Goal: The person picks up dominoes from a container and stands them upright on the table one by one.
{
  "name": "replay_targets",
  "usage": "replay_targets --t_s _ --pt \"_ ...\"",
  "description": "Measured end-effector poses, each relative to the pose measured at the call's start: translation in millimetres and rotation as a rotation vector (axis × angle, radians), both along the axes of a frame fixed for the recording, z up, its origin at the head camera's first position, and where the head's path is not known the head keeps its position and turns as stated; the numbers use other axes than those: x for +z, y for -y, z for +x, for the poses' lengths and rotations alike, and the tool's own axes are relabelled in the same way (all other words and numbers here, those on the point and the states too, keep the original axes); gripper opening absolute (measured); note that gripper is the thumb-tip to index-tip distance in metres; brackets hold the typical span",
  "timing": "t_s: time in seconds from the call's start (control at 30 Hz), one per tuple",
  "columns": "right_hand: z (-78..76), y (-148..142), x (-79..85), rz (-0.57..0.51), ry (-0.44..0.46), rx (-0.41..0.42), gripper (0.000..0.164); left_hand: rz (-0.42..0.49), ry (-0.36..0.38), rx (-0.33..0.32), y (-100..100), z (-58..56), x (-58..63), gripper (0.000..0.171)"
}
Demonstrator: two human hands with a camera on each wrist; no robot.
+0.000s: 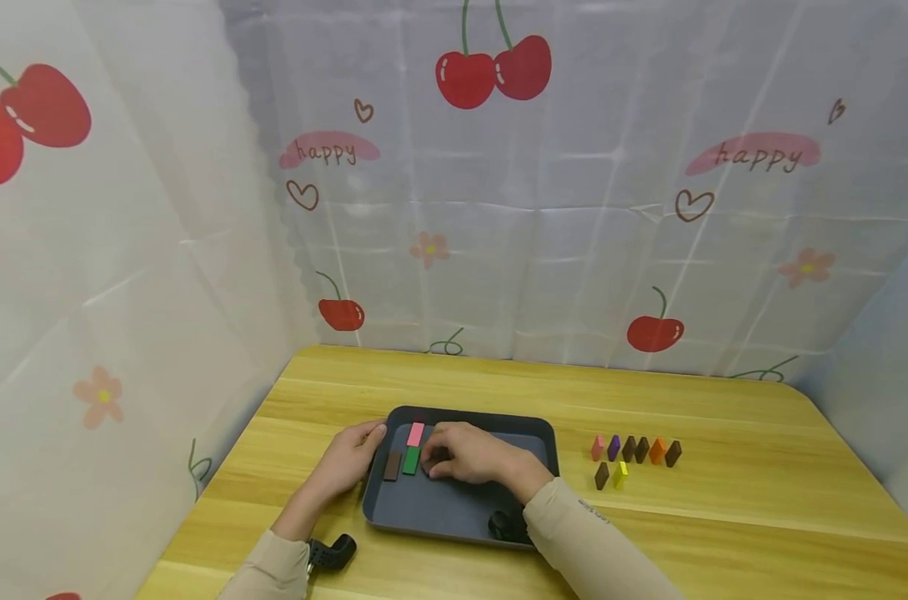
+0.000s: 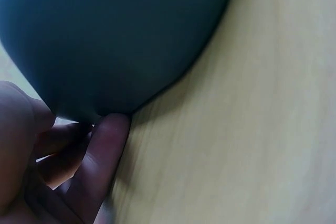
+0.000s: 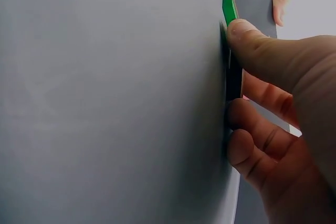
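My left hand [image 1: 346,457] holds the left side of a dark grey tray [image 1: 437,505], its thumb at the rim. Inside the tray my right hand [image 1: 474,454] pinches a dark block [image 3: 234,81], partly hidden by the fingers, right beside a green block [image 1: 411,461]. A pink block [image 1: 415,434] lies just above the green one, and a brown block [image 1: 392,466] lies to its left. These three lie flat near the tray's left wall.
To the right of the tray, several blocks stand upright on the wooden table [image 1: 754,508] in two rows, among them a purple block [image 1: 614,447], an orange block [image 1: 658,451] and a yellow block [image 1: 621,475]. A patterned curtain [image 1: 499,275] hangs behind the table.
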State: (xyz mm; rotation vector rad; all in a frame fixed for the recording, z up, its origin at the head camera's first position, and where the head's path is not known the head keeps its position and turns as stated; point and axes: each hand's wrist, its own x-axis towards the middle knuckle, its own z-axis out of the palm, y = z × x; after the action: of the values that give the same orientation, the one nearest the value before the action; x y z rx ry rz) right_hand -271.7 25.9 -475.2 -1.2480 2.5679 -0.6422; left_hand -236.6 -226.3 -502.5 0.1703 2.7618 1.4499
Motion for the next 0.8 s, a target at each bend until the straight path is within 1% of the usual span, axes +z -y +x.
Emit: replay_targets --t_s 0.3,0.53,0.63,0.8 --pt "0.2 0 2.9 -0.038 0.023 -0.012 0.013 -0.004 0.003 0.009 -2 -0.5 0.3 0.044" --pt "4.1 -4 12.9 -0.12 0.129 -0.047 0.011 0.004 0.007 0.01 -2 -1.2 -1.5 0.044" --pt "6.2 -7 17.9 -0.139 0.162 -0.073 0.015 -0.005 0.005 0.013 -1 -1.0 -2.4 0.044" --pt "9.5 -14 25.9 -0.181 0.191 -0.117 0.031 -0.009 0.005 0.013 -1 -1.5 -2.9 0.044"
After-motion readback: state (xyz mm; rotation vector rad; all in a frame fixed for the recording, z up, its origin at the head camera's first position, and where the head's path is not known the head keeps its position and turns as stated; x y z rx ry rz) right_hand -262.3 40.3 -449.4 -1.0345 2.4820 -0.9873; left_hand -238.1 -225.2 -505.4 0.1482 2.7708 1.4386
